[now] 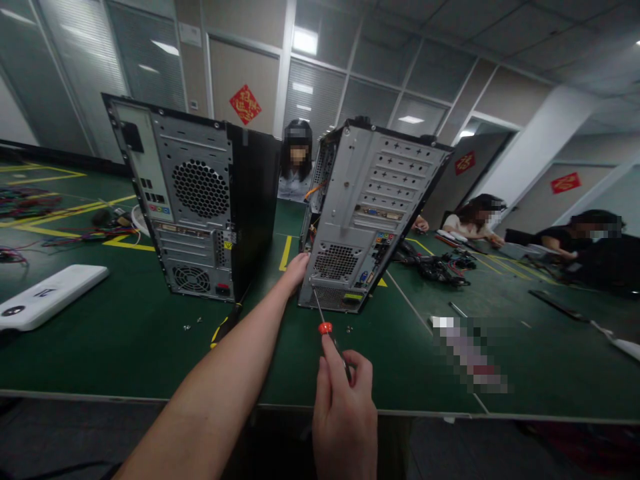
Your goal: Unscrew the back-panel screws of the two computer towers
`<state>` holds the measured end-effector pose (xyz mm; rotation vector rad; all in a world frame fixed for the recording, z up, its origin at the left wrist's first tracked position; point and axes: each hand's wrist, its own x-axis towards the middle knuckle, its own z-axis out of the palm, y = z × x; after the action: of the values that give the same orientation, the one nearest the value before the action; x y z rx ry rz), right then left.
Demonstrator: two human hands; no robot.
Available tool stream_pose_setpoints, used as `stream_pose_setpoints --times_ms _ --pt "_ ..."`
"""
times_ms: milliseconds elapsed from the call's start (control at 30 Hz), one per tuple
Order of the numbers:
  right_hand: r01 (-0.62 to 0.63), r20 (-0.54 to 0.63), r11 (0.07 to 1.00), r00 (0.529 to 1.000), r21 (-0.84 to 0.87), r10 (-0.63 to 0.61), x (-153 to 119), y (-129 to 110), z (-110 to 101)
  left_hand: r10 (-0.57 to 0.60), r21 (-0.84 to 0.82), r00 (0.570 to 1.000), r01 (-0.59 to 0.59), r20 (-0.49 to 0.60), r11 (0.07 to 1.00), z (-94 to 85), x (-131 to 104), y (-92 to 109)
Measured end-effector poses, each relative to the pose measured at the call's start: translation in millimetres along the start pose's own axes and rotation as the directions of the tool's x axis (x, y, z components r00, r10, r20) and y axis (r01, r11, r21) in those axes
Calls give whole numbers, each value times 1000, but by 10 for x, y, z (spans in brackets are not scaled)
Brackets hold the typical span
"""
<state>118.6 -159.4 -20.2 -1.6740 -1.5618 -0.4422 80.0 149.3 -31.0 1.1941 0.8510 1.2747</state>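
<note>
My right hand (345, 407) grips a screwdriver (325, 328) with a red collar. Its thin shaft points up to the lower rear panel of a grey computer case (345, 207), near the power supply grille. The tip seems to meet the panel's lower left corner. At that case's left side rests my left hand (299, 270), its fingers hidden behind the edge. Small screws (349, 329) lie just in front of the case. A second computer case (195, 193) stands upright to the left, rear panel facing me. A yellow-and-black tool handle (220, 330) lies beside my left forearm.
On the green table (280, 373), more screws (187, 327) lie before the left case. A white power bank-like slab (55, 293) is at far left. Bundled black cables (440, 263) and a blurred-out item (470, 353) lie right. Several people sit across and to the right.
</note>
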Motion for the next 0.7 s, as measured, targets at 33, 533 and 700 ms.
stream_pose_setpoints --times_ms 33,533,700 --pt "1 -1 1000 1000 -17 -1 1 3 -10 -35 -9 999 35 6 999 -1 -5 10" --pt "-12 -25 998 1000 64 14 -1 -28 13 -34 -17 999 34 0 999 -5 -18 51" --pt "-34 4 996 999 77 34 10 -54 3 -64 -26 998 64 -1 998 6 -27 67"
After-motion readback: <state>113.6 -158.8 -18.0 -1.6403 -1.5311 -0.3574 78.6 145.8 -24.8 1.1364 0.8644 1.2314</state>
